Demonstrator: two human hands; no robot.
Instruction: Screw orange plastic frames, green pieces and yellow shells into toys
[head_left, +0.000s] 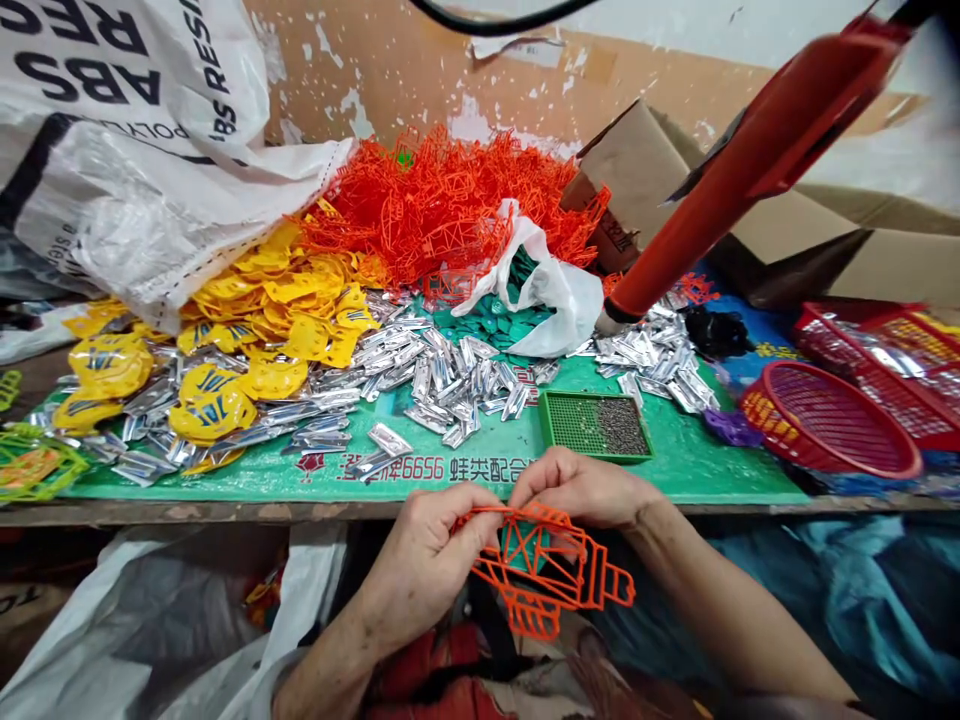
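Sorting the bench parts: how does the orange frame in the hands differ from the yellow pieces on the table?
The orange frame is open lattice; the yellow pieces are solid, flat plates. The frame is held by the left hand and right hand; the yellow pieces lie piled. Both look like plastic.

Orange frame: openwork matt plastic; silver packets: glossy foil; table cover: smooth green printed sheet; sack: woven white plastic; wall: flaking paint.
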